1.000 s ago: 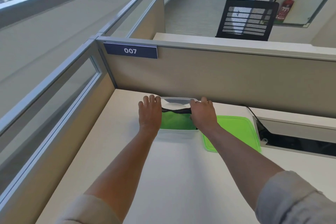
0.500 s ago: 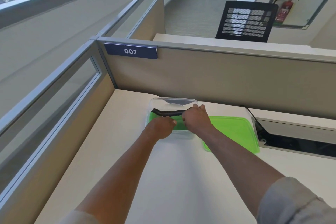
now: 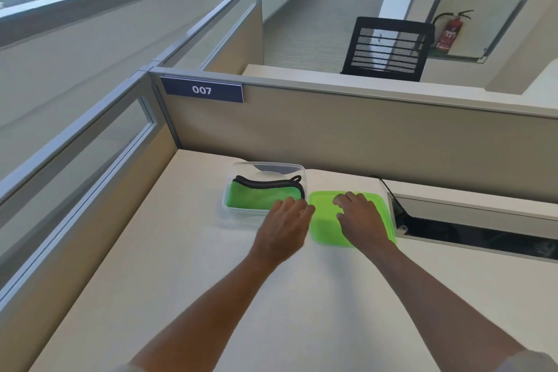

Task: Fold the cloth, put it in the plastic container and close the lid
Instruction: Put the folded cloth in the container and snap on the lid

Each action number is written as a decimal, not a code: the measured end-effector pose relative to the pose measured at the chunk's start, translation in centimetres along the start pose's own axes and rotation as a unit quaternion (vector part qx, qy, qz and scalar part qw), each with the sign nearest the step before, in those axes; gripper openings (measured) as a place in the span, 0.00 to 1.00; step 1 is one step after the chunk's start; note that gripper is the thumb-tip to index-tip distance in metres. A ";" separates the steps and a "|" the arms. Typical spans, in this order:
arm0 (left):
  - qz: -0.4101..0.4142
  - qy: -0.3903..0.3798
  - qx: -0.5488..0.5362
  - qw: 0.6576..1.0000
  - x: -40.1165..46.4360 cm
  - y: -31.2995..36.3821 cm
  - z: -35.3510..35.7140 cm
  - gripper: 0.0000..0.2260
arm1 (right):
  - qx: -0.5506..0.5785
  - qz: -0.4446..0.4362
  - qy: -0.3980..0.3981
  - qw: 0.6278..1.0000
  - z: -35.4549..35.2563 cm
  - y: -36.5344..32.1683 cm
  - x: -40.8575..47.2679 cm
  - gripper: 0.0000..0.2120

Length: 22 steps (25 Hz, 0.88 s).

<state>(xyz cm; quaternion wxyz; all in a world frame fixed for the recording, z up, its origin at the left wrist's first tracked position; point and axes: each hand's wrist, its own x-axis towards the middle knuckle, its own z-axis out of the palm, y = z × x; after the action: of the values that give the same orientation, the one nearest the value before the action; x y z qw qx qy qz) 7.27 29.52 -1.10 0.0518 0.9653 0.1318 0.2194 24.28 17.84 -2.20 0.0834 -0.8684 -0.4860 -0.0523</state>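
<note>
A folded green cloth [image 3: 256, 195] with a black edge lies inside the clear plastic container [image 3: 238, 167] at the back of the desk. The green lid [image 3: 324, 228] lies flat on the desk just right of the container. My left hand [image 3: 285, 225] hovers at the container's near right corner, by the lid's left edge, fingers loosely apart, holding nothing. My right hand [image 3: 360, 219] rests palm-down over the lid with fingers spread, covering its middle.
Beige partition walls [image 3: 332, 136] close the desk at the back and left, with a "007" sign. An open cable trough [image 3: 477, 235] runs along the right, a black cable beside it. A black mesh chair stands beyond the partition.
Both hands have left the cloth and container and moved right. The right hand now lies over the lid, the left hand sits beside the lid's left edge. The cloth stays in the container.
</note>
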 end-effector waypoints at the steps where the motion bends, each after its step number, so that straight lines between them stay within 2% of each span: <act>1: 0.014 -0.019 -0.015 1.000 -0.4 1.6 0.8 0.10 | -0.008 0.011 -0.016 1.000 0.1 0.9 -0.8 0.16; 5: -0.010 -0.100 -0.017 0.995 -1.1 5.2 4.6 0.15 | -0.020 0.035 -0.071 0.997 -0.1 4.4 -4.3 0.22; 8: -0.040 -0.150 0.017 0.988 -1.3 6.2 5.9 0.13 | -0.027 0.058 -0.117 0.991 -0.1 7.0 -6.6 0.21; 13: -0.042 -0.154 0.046 0.986 -1.1 6.8 6.0 0.14 | -0.022 0.076 -0.172 0.982 0.1 8.7 -8.5 0.19; 17: -0.020 -0.112 0.060 0.992 -1.7 6.8 5.7 0.09 | -0.018 0.085 -0.146 0.985 -0.8 9.2 -9.3 0.18; 22: -0.014 -0.056 0.050 0.997 -1.7 7.4 3.6 0.15 | 0.018 0.114 -0.053 0.992 -2.1 9.4 -9.9 0.14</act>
<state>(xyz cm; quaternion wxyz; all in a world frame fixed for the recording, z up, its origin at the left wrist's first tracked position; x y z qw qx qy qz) 9.13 21.78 -3.88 0.0134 0.9756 0.1528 0.1573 27.09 4.34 -2.74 0.0790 -0.9178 -0.3888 0.0123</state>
